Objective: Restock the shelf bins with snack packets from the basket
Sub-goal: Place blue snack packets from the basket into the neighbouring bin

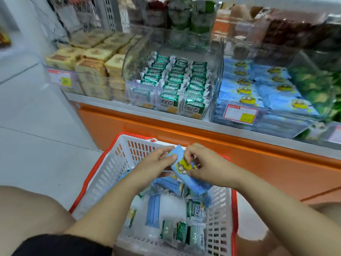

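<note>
The shelf (162, 114) carries clear bins (217, 74) of snack packets. Below it, the white basket (108, 174) holds more packets. Above the basket, the left hand (156, 161) and right hand (204, 168) both pinch one blue packet (181, 169).

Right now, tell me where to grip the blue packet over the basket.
Pinch the blue packet by its long right edge, near the middle, coming from above. It is flat and tilted, far end raised; the left hand holds its left edge, the right hand pinches the right.
</note>
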Available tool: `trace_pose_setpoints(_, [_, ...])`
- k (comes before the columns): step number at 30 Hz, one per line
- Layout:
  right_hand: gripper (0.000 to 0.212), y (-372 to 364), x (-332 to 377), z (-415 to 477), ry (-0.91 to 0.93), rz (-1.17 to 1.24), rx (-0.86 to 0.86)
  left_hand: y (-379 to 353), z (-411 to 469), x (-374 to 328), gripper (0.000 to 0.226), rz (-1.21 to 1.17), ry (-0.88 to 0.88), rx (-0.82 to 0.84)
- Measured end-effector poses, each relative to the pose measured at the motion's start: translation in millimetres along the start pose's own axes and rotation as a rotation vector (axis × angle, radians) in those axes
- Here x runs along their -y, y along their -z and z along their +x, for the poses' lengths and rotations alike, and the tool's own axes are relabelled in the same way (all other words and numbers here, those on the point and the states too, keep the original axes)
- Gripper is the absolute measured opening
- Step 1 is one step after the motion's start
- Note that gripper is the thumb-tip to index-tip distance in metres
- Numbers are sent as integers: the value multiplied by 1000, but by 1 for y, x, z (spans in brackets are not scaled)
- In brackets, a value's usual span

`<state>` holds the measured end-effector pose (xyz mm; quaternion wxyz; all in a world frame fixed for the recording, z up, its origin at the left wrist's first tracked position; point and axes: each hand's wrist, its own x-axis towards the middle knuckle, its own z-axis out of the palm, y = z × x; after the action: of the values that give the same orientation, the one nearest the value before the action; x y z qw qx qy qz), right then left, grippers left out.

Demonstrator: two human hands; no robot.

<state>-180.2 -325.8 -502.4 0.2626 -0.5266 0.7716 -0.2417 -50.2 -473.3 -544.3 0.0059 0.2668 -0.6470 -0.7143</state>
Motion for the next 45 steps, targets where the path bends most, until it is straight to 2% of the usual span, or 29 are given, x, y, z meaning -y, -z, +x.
trace_pose_setpoints(5, [43, 41, 30, -10, 101, -38, -111, -8, -10, -46, 14, 83, -239, -34])
trace_pose_setpoints(8, [39, 73, 43, -16, 62, 134, -205, -15, -9, -84, 23, 142, -377, -76])
trace_pose_setpoints(10, [52, 95, 48, -19, 45, 221, -293, -23, -6, -112, 29, 188, -466, -97])
trace_pose_setpoints(12, [64, 116, 49, -21, 48, 191, -367, -33, 1, -138, 38, 190, -534, -112])
trace_pose_setpoints(13, [63, 127, 49, -24, 49, 185, -391, -39, 5, -150, 39, 205, -559, -115])
trace_pose_setpoints(16, [42, 154, 45, -33, 42, 279, -460, -60, 14, -181, 30, 232, -659, -145])
trace_pose_setpoints(19, [31, 171, 30, -38, -2, 446, -680, -78, 22, -198, 32, 297, -733, -195])
trace_pose_setpoints(21, [27, 178, 16, -37, -51, 621, -860, -91, 29, -199, 37, 456, -766, -196])
trace_pose_setpoints(23, [27, 184, 6, -34, -110, 832, -972, -102, 40, -199, 45, 722, -813, -235])
trace_pose_setpoints(26, [24, 186, -10, -28, -164, 1009, -1001, -114, 56, -202, 49, 998, -871, -313])
trace_pose_setpoints(29, [29, 184, -23, -24, -203, 1028, -931, -116, 71, -209, 38, 1104, -860, -310])
trace_pose_setpoints(31, [27, 190, -30, -25, -225, 921, -912, -116, 80, -216, 36, 1181, -814, -288])
trace_pose_setpoints(32, [30, 195, -35, -27, -261, 782, -942, -115, 83, -219, 35, 1249, -785, -280])
trace_pose_setpoints(34, [38, 206, -48, -35, -373, 332, -993, -113, 88, -225, 32, 1406, -735, -246])
trace_pose_setpoints(36, [39, 209, -57, -42, -451, -44, -824, -112, 92, -228, 30, 1561, -674, -183])
trace_pose_setpoints(37, [39, 206, -61, -44, -484, -147, -697, -112, 93, -230, 28, 1621, -640, -151])
trace_pose_setpoints(40, [42, 193, -63, -45, -559, -322, -441, -114, 97, -232, 21, 1681, -558, -81])
trace_pose_setpoints(45, [48, 190, -61, -50, -571, -431, -402, -115, 101, -237, 20, 1693, -487, -20])
